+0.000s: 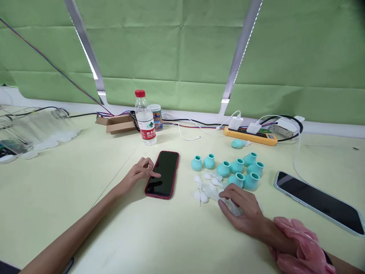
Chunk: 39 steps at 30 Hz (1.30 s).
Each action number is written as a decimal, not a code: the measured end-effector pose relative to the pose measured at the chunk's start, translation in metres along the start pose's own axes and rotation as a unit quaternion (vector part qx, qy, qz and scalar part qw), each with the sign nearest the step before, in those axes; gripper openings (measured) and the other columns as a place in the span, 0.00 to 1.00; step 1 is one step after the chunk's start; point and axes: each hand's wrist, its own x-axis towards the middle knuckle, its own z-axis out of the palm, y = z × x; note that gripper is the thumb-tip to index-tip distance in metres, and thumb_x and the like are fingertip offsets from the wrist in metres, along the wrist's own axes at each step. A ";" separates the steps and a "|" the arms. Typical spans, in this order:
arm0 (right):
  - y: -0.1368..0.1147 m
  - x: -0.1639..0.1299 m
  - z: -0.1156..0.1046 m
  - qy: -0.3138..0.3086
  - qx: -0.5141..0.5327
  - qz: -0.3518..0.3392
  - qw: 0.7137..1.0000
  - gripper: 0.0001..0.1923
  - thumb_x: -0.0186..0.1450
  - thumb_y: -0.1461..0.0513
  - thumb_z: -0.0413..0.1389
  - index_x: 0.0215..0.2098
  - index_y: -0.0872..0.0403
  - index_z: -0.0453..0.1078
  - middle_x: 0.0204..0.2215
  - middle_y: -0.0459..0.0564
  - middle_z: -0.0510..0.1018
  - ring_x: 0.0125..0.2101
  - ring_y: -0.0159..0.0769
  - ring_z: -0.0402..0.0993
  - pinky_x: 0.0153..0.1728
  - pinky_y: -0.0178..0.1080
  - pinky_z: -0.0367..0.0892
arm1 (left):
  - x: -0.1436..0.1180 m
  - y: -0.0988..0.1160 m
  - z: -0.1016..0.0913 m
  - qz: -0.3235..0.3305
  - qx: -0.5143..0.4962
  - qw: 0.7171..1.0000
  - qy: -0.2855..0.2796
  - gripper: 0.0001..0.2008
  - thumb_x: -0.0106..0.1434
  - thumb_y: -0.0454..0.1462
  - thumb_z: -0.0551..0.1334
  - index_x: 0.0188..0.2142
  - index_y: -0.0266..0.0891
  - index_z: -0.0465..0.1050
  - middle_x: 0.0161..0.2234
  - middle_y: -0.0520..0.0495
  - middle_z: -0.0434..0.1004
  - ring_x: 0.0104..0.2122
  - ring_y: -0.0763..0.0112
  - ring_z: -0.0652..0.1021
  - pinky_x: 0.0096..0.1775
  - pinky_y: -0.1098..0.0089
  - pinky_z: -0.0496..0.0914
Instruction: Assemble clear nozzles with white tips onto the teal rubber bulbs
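Fingertips of the left hand [139, 172] touched the phone [162, 174], a red-cased one with a dark screen, lying flat on the surface [85, 198] just to that hand's right. Its long axis ran away from the person, tilted a little rightward at the far end. The left hand was loosely curled, index finger stretched out onto the screen's near left edge; it gripped nothing.

The right hand [242, 209] rested palm down, well to the right of the phone, its fingers bent over a small clear piece among the white scraps [203, 188]; whether it pinched that piece I cannot tell. Scraps lay between the two hands, closer to the right. Teal cups [236, 171] stood in a cluster just beyond the right hand. A second phone [319, 201] lay further right, apart from both hands
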 end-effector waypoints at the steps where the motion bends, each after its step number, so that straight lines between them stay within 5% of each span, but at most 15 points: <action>1: 0.000 0.000 0.000 0.002 0.002 -0.001 1.000 0.04 0.55 0.68 0.52 0.30 0.56 0.63 0.23 0.47 0.68 0.22 0.28 0.63 0.20 0.30 0.57 | 0.000 0.000 0.000 0.000 0.009 1.000 -0.011 0.21 0.59 0.30 0.44 0.35 0.43 0.75 0.30 0.49 0.57 0.33 0.69 0.61 0.40 0.64 0.59; 11: 0.001 -0.001 0.002 0.002 0.008 -0.001 1.000 0.05 0.55 0.68 0.52 0.30 0.56 0.63 0.23 0.47 0.67 0.22 0.28 0.62 0.20 0.30 0.56 | -0.001 0.000 0.000 0.029 0.089 0.995 -0.041 0.20 0.56 0.30 0.46 0.35 0.47 0.75 0.32 0.49 0.58 0.34 0.69 0.61 0.39 0.66 0.59; 19: 0.001 0.001 0.000 -0.005 0.014 0.001 1.000 0.05 0.55 0.69 0.52 0.30 0.56 0.63 0.23 0.48 0.67 0.22 0.28 0.62 0.20 0.30 0.56 | -0.002 -0.004 -0.001 0.005 -0.047 0.998 -0.027 0.19 0.52 0.30 0.47 0.29 0.37 0.77 0.23 0.50 0.59 0.25 0.73 0.62 0.28 0.73 0.58; 24: 0.001 0.001 0.000 -0.003 0.010 -0.002 1.000 0.05 0.55 0.69 0.52 0.30 0.56 0.63 0.23 0.48 0.67 0.22 0.28 0.61 0.20 0.30 0.55 | -0.002 -0.010 0.001 -0.034 -0.103 0.993 -0.040 0.18 0.47 0.30 0.48 0.25 0.31 0.77 0.14 0.52 0.58 0.18 0.77 0.54 0.21 0.73 0.49; 31: 0.000 0.001 0.000 -0.011 0.002 0.001 1.000 0.04 0.56 0.68 0.51 0.30 0.55 0.63 0.23 0.47 0.67 0.22 0.28 0.62 0.20 0.30 0.56 | -0.004 -0.007 -0.005 -0.056 -0.172 0.983 -0.021 0.19 0.45 0.31 0.48 0.27 0.29 0.77 0.11 0.57 0.43 0.17 0.79 0.47 0.20 0.73 0.43; 36: 0.000 0.001 -0.001 -0.012 0.004 0.001 1.000 0.04 0.55 0.68 0.52 0.29 0.56 0.64 0.23 0.48 0.68 0.22 0.28 0.63 0.20 0.31 0.56 | -0.002 -0.001 -0.008 -0.085 -0.115 0.983 -0.117 0.17 0.45 0.30 0.49 0.24 0.32 0.78 0.12 0.53 0.60 0.15 0.81 0.52 0.18 0.75 0.46; 39: 0.001 0.002 -0.001 -0.012 0.004 0.001 1.000 0.03 0.56 0.68 0.51 0.29 0.56 0.64 0.22 0.47 0.67 0.22 0.28 0.63 0.20 0.31 0.56 | -0.001 -0.004 -0.004 -0.088 -0.006 0.992 -0.095 0.17 0.48 0.31 0.50 0.29 0.33 0.78 0.19 0.49 0.71 0.17 0.78 0.59 0.20 0.76 0.52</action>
